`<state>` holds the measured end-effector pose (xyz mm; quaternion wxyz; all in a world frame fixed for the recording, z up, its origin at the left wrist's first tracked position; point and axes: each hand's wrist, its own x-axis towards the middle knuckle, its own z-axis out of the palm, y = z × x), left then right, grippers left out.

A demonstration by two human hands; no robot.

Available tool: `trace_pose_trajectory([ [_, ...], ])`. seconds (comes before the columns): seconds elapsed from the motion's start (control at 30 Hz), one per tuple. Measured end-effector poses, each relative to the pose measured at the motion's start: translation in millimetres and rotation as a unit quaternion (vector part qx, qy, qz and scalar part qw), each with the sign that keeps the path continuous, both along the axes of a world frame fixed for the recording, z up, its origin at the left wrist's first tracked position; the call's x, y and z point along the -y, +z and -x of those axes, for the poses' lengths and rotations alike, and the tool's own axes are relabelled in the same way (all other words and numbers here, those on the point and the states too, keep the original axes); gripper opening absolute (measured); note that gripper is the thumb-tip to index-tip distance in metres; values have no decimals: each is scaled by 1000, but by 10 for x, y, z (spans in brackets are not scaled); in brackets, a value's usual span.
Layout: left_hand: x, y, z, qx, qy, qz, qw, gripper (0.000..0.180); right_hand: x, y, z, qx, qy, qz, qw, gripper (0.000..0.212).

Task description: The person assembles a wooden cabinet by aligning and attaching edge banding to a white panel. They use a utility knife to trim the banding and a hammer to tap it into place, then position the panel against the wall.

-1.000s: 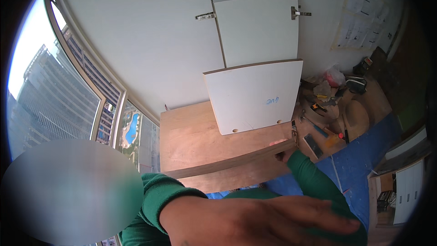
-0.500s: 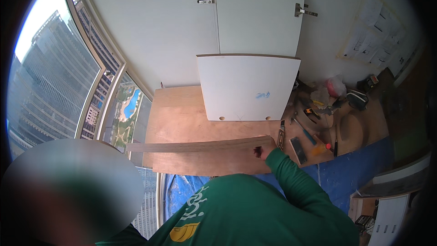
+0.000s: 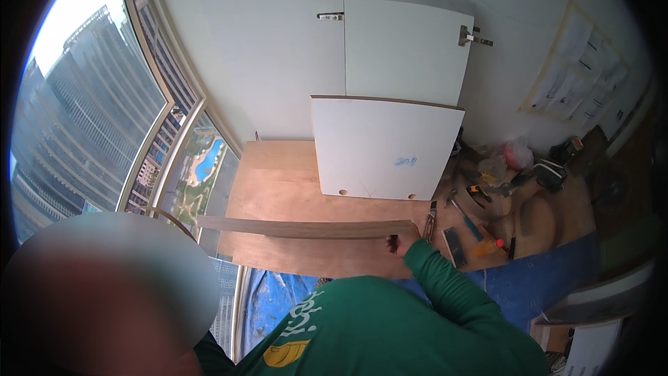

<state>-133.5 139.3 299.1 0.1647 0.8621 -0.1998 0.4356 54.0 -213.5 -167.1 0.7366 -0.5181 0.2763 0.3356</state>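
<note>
My right hand (image 3: 405, 241), at the end of a green sleeve, is closed round the right end of a long, narrow wooden strip (image 3: 313, 228). The strip runs crosswise above the front part of a plywood worktop (image 3: 271, 174), and its left end reaches past the worktop toward the window. My left hand is out of sight; a blurred oval covers the lower left. Beyond the strip, a white panel (image 3: 383, 150) with two round holes along its lower edge leans against another white panel (image 3: 407, 49) fitted with hinges.
Right of my hand lie a utility knife (image 3: 430, 223), a dark rectangular block (image 3: 454, 247), a hammer (image 3: 465, 214), an orange bottle (image 3: 487, 246) and a tape measure (image 3: 477, 192). Blue sheeting (image 3: 536, 275) covers the floor. Windows (image 3: 209, 160) line the left; paper drawings (image 3: 581, 63) hang at right.
The view has shifted slightly, so the worktop sits lower. The strip's right end has dropped a little and more of its side face shows. My right hand keeps its grip.
</note>
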Motion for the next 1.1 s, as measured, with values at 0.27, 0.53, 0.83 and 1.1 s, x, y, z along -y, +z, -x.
trace_pose_trajectory([
  [0.27,170,21,-347,-20,-25,-39,999,34,-10,-82,-44,-8,8,21,1000,23],
  [0.53,251,67,-893,-22,-30,-75,997,34,8,-296,-90,13,24,6,1000,22],
  [0.83,147,72,-869,-20,-22,-67,997,35,-2,-288,-116,10,15,14,1000,23],
  [1.1,26,51,-636,-5,-8,-42,999,35,-8,-274,-170,23,20,4,1000,23],
])
